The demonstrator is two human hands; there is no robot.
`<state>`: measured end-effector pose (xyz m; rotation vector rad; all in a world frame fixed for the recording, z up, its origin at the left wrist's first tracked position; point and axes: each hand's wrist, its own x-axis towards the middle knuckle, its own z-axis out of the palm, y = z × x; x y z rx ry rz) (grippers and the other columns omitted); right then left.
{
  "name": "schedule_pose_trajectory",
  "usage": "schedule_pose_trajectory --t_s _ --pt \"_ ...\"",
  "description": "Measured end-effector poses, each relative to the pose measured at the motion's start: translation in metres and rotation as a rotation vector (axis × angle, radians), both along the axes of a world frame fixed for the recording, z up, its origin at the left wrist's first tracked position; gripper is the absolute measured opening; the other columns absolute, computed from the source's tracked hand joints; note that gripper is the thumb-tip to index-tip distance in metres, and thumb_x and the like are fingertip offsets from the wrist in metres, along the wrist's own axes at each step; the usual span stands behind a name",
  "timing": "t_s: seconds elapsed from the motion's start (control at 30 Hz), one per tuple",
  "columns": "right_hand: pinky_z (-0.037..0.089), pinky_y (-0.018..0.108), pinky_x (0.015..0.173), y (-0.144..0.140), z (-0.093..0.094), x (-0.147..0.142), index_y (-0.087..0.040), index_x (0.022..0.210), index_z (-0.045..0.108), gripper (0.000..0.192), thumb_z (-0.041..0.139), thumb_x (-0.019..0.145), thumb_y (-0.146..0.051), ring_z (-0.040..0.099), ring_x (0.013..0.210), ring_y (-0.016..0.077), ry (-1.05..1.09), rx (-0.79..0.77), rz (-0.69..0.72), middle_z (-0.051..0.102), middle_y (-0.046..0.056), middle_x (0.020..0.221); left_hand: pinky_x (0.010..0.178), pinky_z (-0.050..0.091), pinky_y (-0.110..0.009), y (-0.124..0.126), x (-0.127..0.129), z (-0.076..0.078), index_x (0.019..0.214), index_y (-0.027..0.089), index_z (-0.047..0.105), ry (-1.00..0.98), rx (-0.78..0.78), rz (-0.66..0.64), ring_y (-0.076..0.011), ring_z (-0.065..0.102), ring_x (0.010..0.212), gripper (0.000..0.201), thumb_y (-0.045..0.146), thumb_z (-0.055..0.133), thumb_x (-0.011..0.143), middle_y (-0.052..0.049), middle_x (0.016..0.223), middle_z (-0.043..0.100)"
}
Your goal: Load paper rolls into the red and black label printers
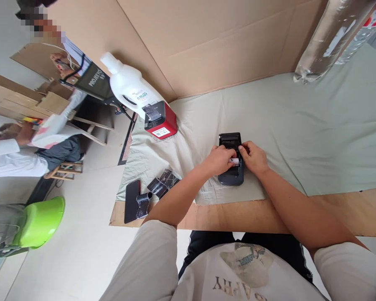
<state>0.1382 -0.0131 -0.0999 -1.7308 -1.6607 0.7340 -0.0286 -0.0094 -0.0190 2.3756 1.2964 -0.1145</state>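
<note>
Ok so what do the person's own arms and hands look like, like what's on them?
The left hand and right hand look bare, with no gloves, watch or bracelet visible. The forearms are uncovered too, below plain, loose, off-white short sleeves ending near the elbows.

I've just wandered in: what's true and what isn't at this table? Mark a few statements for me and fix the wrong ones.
1. The left hand has its fingers on a small white roll at the black device. True.
2. A red-and-black box stands beside the white jug. True.
3. The right hand is on the jug. False: its thumb touches the black device.
4. The dark phone lies right of the device in the picture. False: it lies left.
5. Bare wood shows along the table's near edge. True.
</note>
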Motion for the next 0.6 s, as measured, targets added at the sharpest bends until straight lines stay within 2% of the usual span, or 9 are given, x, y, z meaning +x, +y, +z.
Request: schedule_pose_trajectory --t_s 0.1,0.23,0.33,0.47,0.6 --pt "0.05 0.039 0.076 0.0 0.0 0.0 -0.023 0.101 0.067 0.037 0.045 0.091 -0.051 0.067 0.086 0.0267 0.022 -0.007 0.002 0.075 0.01 0.091 0.097 0.042 -0.042 -0.006 -0.003 -0.003 0.104 0.02 0.066 -0.061 0.028 0.003 -0.0269 0.059 0.109 0.016 0.023 0.06 0.089 -0.007 0.11 0.07" --pt "0.053 0.042 0.083 0.001 -0.003 0.001 -0.022 0.123 0.063 0.044 0.048 0.09 -0.047 0.07 0.091 0.0262 0.125 0.0 0.019 0.075 0.01 0.11 0.099 0.043 -0.042 -0.023 -0.011 -0.009 0.103 0.019 0.066 -0.198 0.115 0.003 -0.0257 0.057 0.113 0.015 0.021 0.056 0.093 -0.009 0.116 0.068" --pt "0.053 0.044 0.091 0.001 -0.008 0.001 -0.023 0.134 0.057 0.053 0.047 0.091 -0.053 0.069 0.102 0.0259 0.279 0.059 0.072 0.071 0.01 0.122 0.106 0.039 -0.045 -0.04 -0.017 -0.018 0.112 0.021 0.063 -0.281 0.235 0.073 -0.0275 0.051 0.122 0.022 0.028 0.062 0.091 -0.011 0.123 0.062" --pt "0.053 0.042 0.092 0.002 -0.004 0.001 -0.023 0.125 0.062 0.061 0.036 0.092 -0.067 0.065 0.112 0.0248 0.514 0.074 0.091 0.069 0.011 0.125 0.111 0.036 -0.051 -0.062 -0.023 -0.036 0.126 0.023 0.054 -0.371 0.347 0.296 -0.031 0.045 0.128 0.05 0.041 0.073 0.083 -0.014 0.132 0.051" --pt "0.053 0.041 0.087 0.0 0.005 0.002 -0.025 0.096 0.066 0.059 0.033 0.089 -0.073 0.065 0.106 0.0244 0.583 -0.009 0.101 0.072 0.009 0.11 0.109 0.04 -0.05 -0.076 -0.023 -0.058 0.127 0.024 0.046 -0.496 0.357 0.533 -0.0308 0.045 0.129 0.066 0.047 0.079 0.076 -0.014 0.132 0.047"
